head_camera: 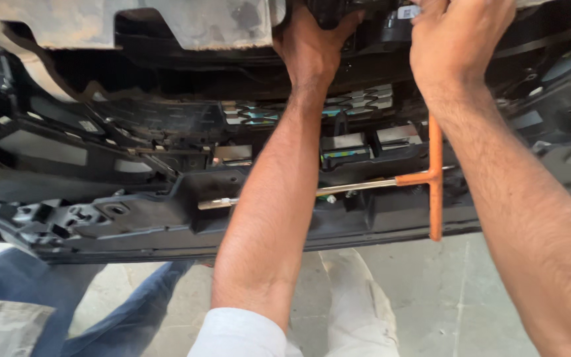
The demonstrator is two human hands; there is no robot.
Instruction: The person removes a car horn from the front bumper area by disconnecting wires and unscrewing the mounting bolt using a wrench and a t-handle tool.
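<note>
Both my arms reach up into the front of a car. My left hand [312, 46] grips a black part [333, 12] at the top edge of view, fingers curled round it. My right hand [454, 43] is closed on something beside it, next to a small white label [407, 12]; what it holds is hidden. An orange-handled T-bar wrench [431, 177] with a long steel shaft lies loose on the black plastic bumper frame [147, 228], between my forearms, touching neither hand.
A grille mesh and clips [358, 99] sit behind my arms. Grey metal bodywork [193, 23] spans the top left. Below are a concrete floor [444, 297], legs in blue jeans [67, 311] at the left and a pale shoe [358, 297].
</note>
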